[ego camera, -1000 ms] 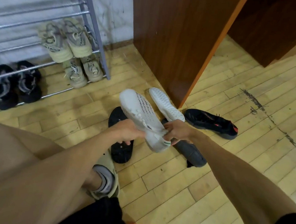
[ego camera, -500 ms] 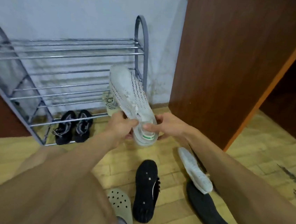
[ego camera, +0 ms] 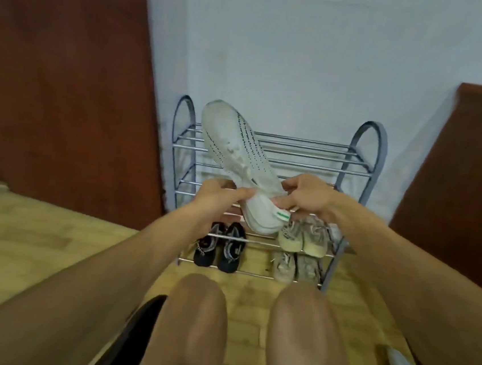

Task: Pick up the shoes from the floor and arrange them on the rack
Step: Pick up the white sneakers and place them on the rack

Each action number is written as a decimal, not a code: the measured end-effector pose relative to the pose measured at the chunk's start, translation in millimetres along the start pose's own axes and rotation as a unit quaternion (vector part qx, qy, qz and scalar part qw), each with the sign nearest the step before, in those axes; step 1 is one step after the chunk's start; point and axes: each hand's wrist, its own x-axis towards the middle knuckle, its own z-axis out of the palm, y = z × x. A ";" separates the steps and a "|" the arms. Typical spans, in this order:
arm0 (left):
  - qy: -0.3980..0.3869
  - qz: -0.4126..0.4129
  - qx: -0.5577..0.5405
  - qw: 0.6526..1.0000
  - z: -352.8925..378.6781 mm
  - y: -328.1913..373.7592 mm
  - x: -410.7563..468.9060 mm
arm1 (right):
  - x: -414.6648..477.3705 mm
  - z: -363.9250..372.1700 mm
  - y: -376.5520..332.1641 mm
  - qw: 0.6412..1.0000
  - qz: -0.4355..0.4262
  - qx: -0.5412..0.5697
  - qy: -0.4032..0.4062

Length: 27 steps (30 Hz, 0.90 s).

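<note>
Carry step: white sneaker (ego camera: 237,164) held up before the rack (ego camera: 368,145), not yet shelved

Left hand (ego camera: 217,194) and right hand (ego camera: 306,196) both closed on its heel end, fingers (ego camera: 284,201) pinching the collar; toe points up and away, over the top bars. Next move, likely: lower it sole-down onto a free shelf, clear of the beige pair (ego camera: 302,239)

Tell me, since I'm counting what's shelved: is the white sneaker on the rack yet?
Not yet. Both the left hand and right hand hold the white sneaker by its heel, in front of the rack.
</note>
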 end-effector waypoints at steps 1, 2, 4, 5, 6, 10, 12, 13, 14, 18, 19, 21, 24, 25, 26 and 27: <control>0.005 -0.005 -0.004 1.000 -15.4 -1.7 -0.3 | 7.7 11.8 -9.2 1.000 0.000 -0.008 -0.004; 0.009 -0.007 -0.005 1.000 -30.9 -4.1 -1.5 | 14.4 24.6 -18.0 1.000 0.000 -0.016 -0.007; 0.013 -0.005 0.015 1.000 -61.9 -12.8 -5.7 | 26.7 53.5 -31.7 1.000 0.004 -0.027 -0.011; 0.012 -0.004 0.028 1.000 -77.0 -18.4 -8.1 | 31.5 68.8 -37.0 0.999 0.005 -0.034 -0.012; 0.012 -0.008 0.037 0.999 -92.3 -25.3 -11.3 | 35.6 84.7 -41.6 0.999 0.007 -0.041 -0.016; 0.071 -0.056 0.057 0.994 -151.8 -71.2 -18.5 | 53.9 149.8 -49.0 0.998 0.024 -0.053 -0.026; 0.096 -0.089 0.072 0.989 -178.3 -103.6 -22.8 | 62.4 182.8 -46.0 0.997 0.041 -0.052 -0.032; 0.104 -0.107 0.077 0.986 -190.2 -120.6 -24.9 | 66.9 198.9 -42.2 0.997 0.048 -0.051 -0.035; 0.111 -0.125 0.079 0.983 -201.3 -137.7 -27.3 | 70.9 213.9 -37.6 0.997 0.056 -0.047 -0.040; 0.162 -0.181 0.055 0.969 -236.3 -208.5 -37.4 | 85.4 271.4 -9.6 0.993 0.090 -0.043 -0.070; 0.180 -0.191 0.048 0.964 -242.4 -226.0 -40.4 | 87.5 285.4 -2.6 0.991 0.101 -0.043 -0.078; 0.196 -0.218 0.033 0.955 -249.6 -257.0 -50.3 | 87.2 311.3 8.8 0.986 0.124 -0.049 -0.100; 0.187 -0.264 0.052 0.945 -253.6 -296.0 -75.0 | 79.0 346.4 23.7 0.977 0.160 -0.038 -0.134; 0.184 -0.275 0.051 0.942 -254.0 -307.4 -85.2 | 75.4 357.0 29.5 0.974 0.173 -0.028 -0.147; 0.185 -0.289 0.050 0.938 -255.4 -320.4 -96.5 | 70.7 367.5 35.3 0.970 0.183 -0.023 -0.160; 0.186 -0.305 0.054 0.932 -256.9 -333.3 -106.6 | 67.1 377.0 41.9 0.968 0.188 -0.025 -0.166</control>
